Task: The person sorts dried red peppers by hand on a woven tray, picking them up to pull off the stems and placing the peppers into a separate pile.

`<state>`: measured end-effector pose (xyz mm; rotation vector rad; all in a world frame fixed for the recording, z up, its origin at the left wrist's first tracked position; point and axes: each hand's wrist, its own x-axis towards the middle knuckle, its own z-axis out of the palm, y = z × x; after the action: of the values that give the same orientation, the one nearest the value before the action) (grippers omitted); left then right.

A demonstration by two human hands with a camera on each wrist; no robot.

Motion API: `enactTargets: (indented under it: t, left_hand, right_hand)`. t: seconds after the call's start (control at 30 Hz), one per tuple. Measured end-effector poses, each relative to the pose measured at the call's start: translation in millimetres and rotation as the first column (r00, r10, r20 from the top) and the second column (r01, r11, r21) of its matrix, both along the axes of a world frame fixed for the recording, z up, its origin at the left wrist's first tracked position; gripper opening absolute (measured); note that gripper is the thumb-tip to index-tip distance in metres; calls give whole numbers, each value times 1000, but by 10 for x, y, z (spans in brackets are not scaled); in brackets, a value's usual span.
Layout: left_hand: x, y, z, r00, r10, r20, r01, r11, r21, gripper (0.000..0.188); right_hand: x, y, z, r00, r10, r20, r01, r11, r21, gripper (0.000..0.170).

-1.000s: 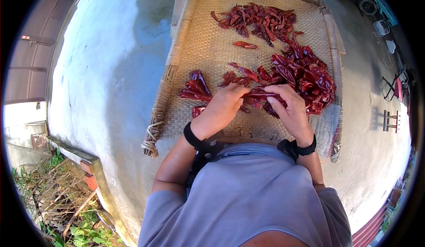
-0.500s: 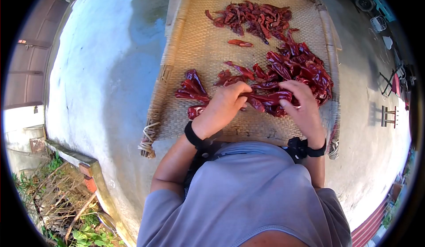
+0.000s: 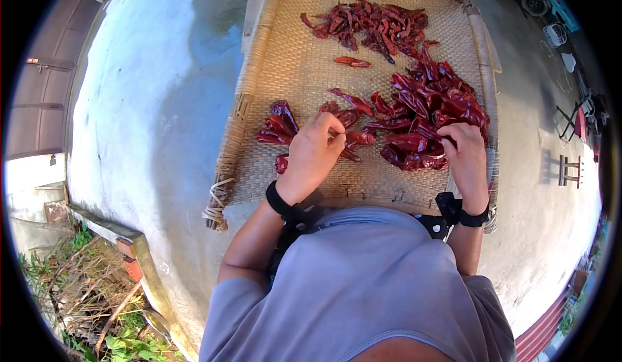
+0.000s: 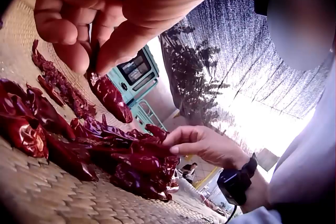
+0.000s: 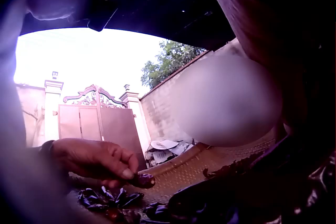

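My left hand (image 3: 315,149) pinches a dried red chili pepper (image 4: 111,98) between thumb and fingers, above the left part of the woven tray (image 3: 291,51). In the left wrist view this pepper hangs from the fingertips. At the right, my right hand (image 3: 466,158) has thumb and forefinger closed at the end of another chili pepper (image 3: 424,128), on the near edge of the large glossy pile (image 3: 463,106). A small bunch of chili peppers (image 3: 277,125) lies left of the left hand, with more peppers partly hidden under it.
Smaller, shrivelled chili pieces (image 3: 369,25) lie heaped at the tray's far end. One loose piece (image 3: 352,62) sits between that heap and the nearer peppers. A raised rim (image 3: 249,96) borders the tray. Concrete floor (image 3: 188,135) surrounds it, with a small stool (image 3: 570,171) to the right.
Both hands were together over one pepper. The right hand has let go of it and moved right to the pile, while the left keeps the pepper and shifts slightly left.
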<state>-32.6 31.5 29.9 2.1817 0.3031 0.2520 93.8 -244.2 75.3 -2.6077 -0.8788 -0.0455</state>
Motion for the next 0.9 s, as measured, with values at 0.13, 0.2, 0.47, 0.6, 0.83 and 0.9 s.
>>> enactTargets:
  t: [0.13, 0.2, 0.47, 0.6, 0.83, 0.9]
  left_hand:
    - [18, -81, 19, 999, -12, -45, 5, 987, -159, 11]
    - [37, -150, 77, 999, -44, 9, 45, 988, -149, 10]
    - [84, -109, 89, 991, -70, -113, 64, 996, -59, 22]
    - [55, -23, -52, 941, -154, -300, 207, 966, 153, 34]
    - [57, -25, -169, 936, -177, -304, 260, 930, 260, 23]
    - [58, -6, -211, 948, -192, -256, 257, 933, 253, 21]
  right_hand:
    - [-163, 313, 78, 997, 43, 64, -56, 975, 214, 25]
    - [-318, 531, 92, 968, 154, -200, -80, 938, 336, 27]
    - [-262, 527, -41, 998, 63, -14, -53, 932, 359, 23]
    - [-2, 152, -137, 968, -137, 210, 102, 981, 167, 19]
    - [-33, 144, -101, 949, -191, 251, 170, 980, 104, 19]
    - [-57, 244, -45, 957, -170, 235, 125, 973, 196, 19]
